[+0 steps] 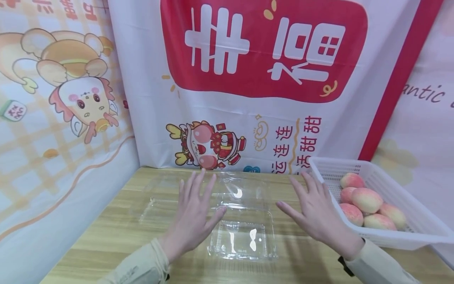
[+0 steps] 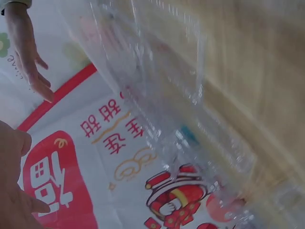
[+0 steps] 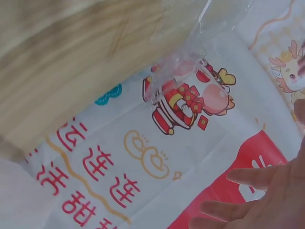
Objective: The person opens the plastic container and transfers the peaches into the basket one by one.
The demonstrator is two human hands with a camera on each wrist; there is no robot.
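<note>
My left hand (image 1: 194, 215), fingers spread and straight, hovers above the wooden table at the left side of some clear plastic boxes. Under and beside it lies a transparent clamshell box (image 1: 244, 240), lid raised toward the back, with nothing inside. More clear plastic (image 1: 159, 207) spreads to the left, partly behind the left hand. Opposite, my right hand (image 1: 315, 213) is held up with straight fingers, between the box and a white basket. Neither hand holds anything. The left wrist view shows the plastic box (image 2: 167, 71) close by; the right wrist view shows straight fingers (image 3: 252, 177).
On the right stands the white plastic basket (image 1: 418, 236) with several pink-and-cream peaches (image 1: 367, 200) in it. A printed cloth (image 1: 149, 102) hangs behind the wooden table (image 1: 117, 221), and another printed sheet (image 1: 71, 165) covers the left side.
</note>
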